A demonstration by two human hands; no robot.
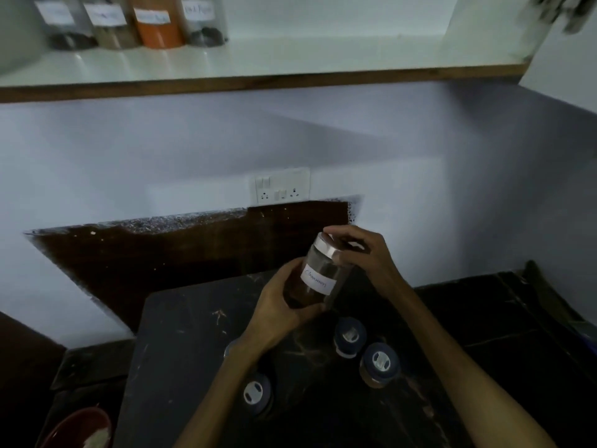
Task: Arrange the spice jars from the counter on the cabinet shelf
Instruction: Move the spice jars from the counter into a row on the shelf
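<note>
Both hands grip one tilted jar (318, 275) labelled "Cinnamon": left hand (280, 307) fingers wrapping its base, right hand (368, 250) fingers pinching its lid

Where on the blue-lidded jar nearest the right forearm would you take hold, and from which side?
Take the blue-lidded jar round its body just below the lid, coming from above and the right: it stands upright, and that side looks free, while another jar stands close on its left.

Quick count: four labelled jars on the shelf (290, 56), from the left (66, 21), (109, 22), (158, 22) and (203, 21). One jar (318, 276) in two hands. Three blue-lid jars on the counter (181, 334): (350, 337), (378, 363), (256, 393). One red bowl (80, 426), one socket plate (279, 185).
</note>
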